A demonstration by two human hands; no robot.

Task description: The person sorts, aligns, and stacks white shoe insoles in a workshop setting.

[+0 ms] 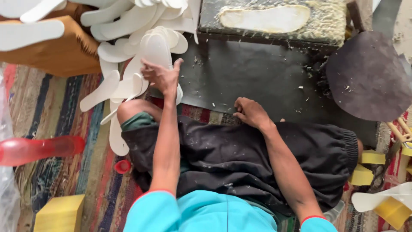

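— White foam insole cut-outs (pixel 128 25), flat and sole-shaped, lie in a loose heap on the floor ahead of the person's left knee. The left hand (pixel 162 77) is on the top one (pixel 156 49), fingers curled over its near end.

— How would you lift it cleanly?

— My judgement: pinch only the top piece by its heel end and slide it off flat, so the stack beneath doesn't spread further. The right hand (pixel 251 112) rests loosely closed at the edge of the black rubber sheet (pixel 244 73), holding nothing I can make out.

— Counts, left to right?

— One red plastic bottle (pixel 38 149), one small red cap (pixel 122 166), one yellow foam block (pixel 60 213) at lower left. The insoles overlap too much to count; well over a dozen. One glue-crusted work block (pixel 274 19) bearing one pale sole shape, one dark round leather piece (pixel 369 77), and at least four yellow blocks (pixel 372 157) at far right.
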